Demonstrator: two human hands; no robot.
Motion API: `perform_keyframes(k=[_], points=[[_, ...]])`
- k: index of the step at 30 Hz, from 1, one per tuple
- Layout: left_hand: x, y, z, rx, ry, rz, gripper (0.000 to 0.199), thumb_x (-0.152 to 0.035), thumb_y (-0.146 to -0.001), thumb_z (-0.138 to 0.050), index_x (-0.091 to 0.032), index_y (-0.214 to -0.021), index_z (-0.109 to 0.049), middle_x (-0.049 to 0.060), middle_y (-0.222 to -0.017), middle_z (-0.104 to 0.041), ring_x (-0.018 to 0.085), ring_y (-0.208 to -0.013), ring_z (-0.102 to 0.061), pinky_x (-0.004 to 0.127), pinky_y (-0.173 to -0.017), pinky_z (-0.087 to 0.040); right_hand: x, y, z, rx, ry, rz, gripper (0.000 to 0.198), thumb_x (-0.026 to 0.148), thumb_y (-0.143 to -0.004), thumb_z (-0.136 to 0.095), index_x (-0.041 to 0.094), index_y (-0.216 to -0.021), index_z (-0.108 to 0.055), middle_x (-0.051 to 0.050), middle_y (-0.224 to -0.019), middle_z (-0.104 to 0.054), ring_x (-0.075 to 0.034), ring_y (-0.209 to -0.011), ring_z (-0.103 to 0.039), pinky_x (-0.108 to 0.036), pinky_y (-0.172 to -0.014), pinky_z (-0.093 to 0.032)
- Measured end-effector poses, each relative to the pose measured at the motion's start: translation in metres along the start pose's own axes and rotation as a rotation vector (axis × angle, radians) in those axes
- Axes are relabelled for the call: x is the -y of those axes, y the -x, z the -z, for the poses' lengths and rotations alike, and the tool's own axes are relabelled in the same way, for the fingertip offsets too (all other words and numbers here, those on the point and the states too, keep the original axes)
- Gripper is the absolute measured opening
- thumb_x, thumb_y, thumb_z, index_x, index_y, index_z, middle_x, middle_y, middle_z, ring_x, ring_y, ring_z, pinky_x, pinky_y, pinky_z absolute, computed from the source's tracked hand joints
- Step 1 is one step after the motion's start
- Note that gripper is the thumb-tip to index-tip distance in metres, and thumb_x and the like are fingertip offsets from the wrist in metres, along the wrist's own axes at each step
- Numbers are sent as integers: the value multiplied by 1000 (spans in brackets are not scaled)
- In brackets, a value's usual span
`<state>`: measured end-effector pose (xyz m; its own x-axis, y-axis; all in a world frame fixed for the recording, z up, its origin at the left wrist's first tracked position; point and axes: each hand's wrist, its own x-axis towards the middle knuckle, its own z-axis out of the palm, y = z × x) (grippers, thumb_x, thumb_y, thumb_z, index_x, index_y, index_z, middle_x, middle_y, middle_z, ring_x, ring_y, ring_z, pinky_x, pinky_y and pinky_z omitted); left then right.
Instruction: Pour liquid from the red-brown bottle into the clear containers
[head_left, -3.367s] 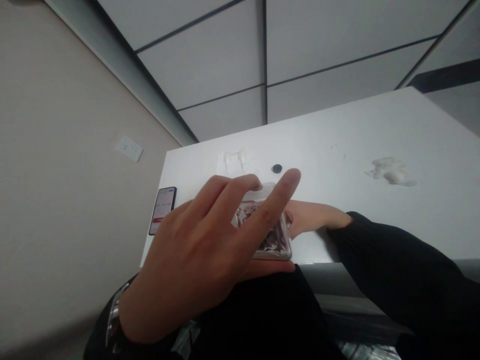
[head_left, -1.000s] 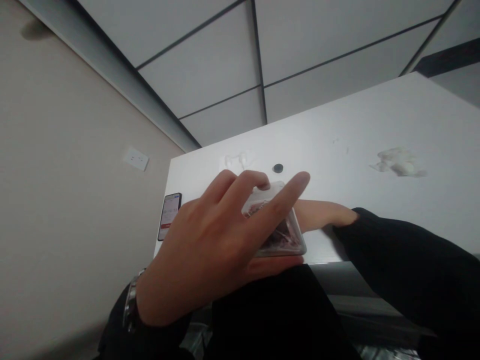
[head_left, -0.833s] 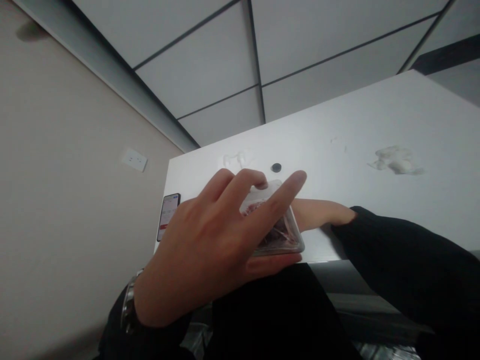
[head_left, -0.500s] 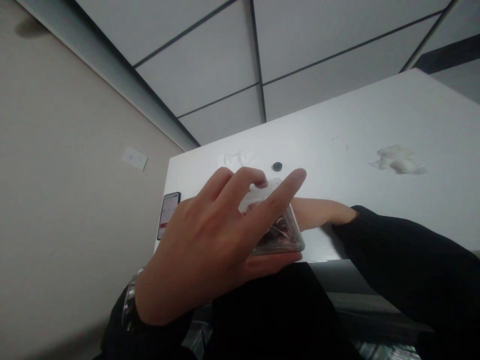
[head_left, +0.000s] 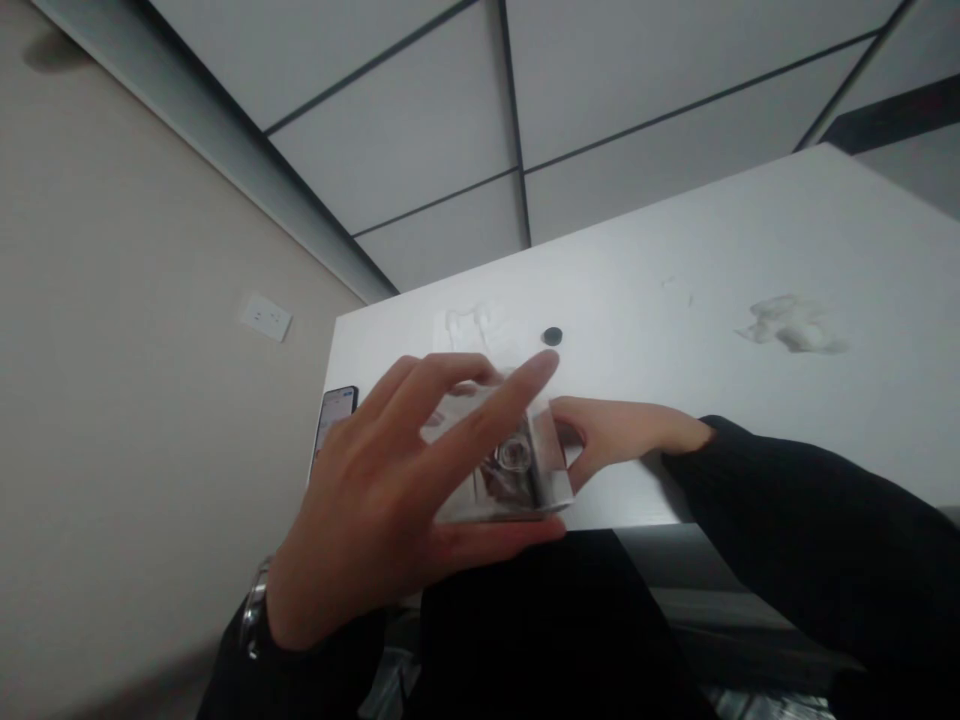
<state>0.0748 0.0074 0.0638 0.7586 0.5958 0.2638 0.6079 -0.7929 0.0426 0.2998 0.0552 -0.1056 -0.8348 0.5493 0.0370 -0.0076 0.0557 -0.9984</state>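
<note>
Over the white table's near edge, my left hand [head_left: 375,490] spans a clear plastic box [head_left: 517,485]. Its thumb lies along the near side and its fingers reach across the top, the index finger stretched out. Dark reddish-brown contents with a round, ringed shape show through the box's wall; what they are I cannot make out. My right hand [head_left: 615,435] holds the box from its far right side, its fingertips partly hidden behind it. A small dark round disc [head_left: 552,336] lies on the table just beyond the box.
At the table's [head_left: 637,290] left edge lies a phone [head_left: 337,405], partly covered by my left hand. A clear plastic piece [head_left: 466,325] lies beyond the hands. Crumpled, translucent white wrapping [head_left: 791,323] is at the right. A wall socket [head_left: 267,318] is on the left wall.
The box has turned and shifted left, so its right wall now shows. My left hand has moved left with it, and more of my right hand's thumb and fingers is visible.
</note>
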Motion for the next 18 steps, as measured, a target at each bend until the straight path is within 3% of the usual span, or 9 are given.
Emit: perform_keyframes(k=[2, 5, 12, 16, 18], points=[[7, 13, -7, -74, 38, 45, 65, -64, -100, -63, -26, -152, -56, 12, -128, -69, 28, -114, -66, 41, -95, -61, -1, -1, 1, 16, -31, 9, 88, 40, -68, -98, 23, -146, -63, -9, -141, -72, -31, -132, -65, -43, -116, -47], [16, 38, -22, -205, 123, 171, 66, -73, -96, -61, -27, -145, -62, 11, -127, -72, 32, -120, -62, 51, -106, -55, -3, -1, 2, 52, -57, 22, 91, 38, -71, -97, 25, -153, -59, -9, -152, -66, -31, -142, -60, -44, -123, -42], [32, 78, -50, -545, 589, 483, 73, -77, -81, -77, -28, -134, -69, 8, -123, -73, 23, -92, -64, 37, -84, -56, -2, -1, 3, 61, -15, -5, 96, 41, -70, -98, 22, -154, -57, -14, -158, -61, -33, -147, -56, -47, -127, -39], [41, 75, -56, -582, 805, 524, 79, -73, -74, -86, -30, -136, -65, 7, -127, -71, 22, -100, -68, 33, -87, -59, -1, 0, 4, 66, 7, -30, 99, 44, -69, -98, 22, -155, -57, -15, -158, -61, -35, -148, -56, -50, -127, -38], [44, 70, -58, -555, 789, 531, 81, -72, -76, -86, -30, -140, -62, 8, -129, -69, 23, -105, -70, 35, -90, -63, -1, 0, 4, 68, 1, -32, 100, 47, -68, -98, 23, -156, -56, -14, -158, -61, -36, -148, -55, -52, -128, -37]])
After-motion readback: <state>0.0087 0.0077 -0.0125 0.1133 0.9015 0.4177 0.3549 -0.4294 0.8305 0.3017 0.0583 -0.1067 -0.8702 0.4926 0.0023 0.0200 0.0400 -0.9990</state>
